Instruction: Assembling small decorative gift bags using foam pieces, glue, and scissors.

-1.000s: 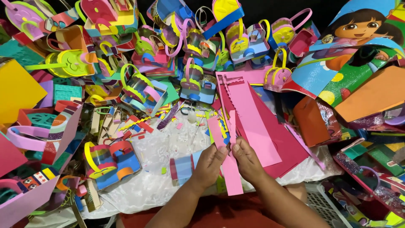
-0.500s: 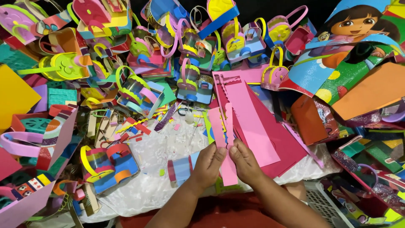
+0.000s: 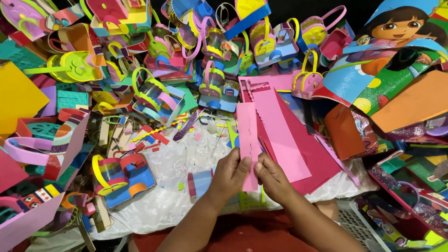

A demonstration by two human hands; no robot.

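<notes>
Heaped around a white lace cloth (image 3: pixel 168 186): foam baskets (image 3: pixel 123 179), pink sheets (image 3: pixel 298 140) just right of a pink scalloped strip (image 3: pixel 247 135), pinched at its lower end by left hand (image 3: pixel 229 175) and right hand (image 3: pixel 273 177), close together.

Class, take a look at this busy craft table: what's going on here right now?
A person holds a pink foam strip upright between both hands, the left hand and the right hand pinching its lower end. Beside it lie larger pink foam sheets on a white lace cloth. Small colourful foam baskets with handles crowd the table around them.
</notes>
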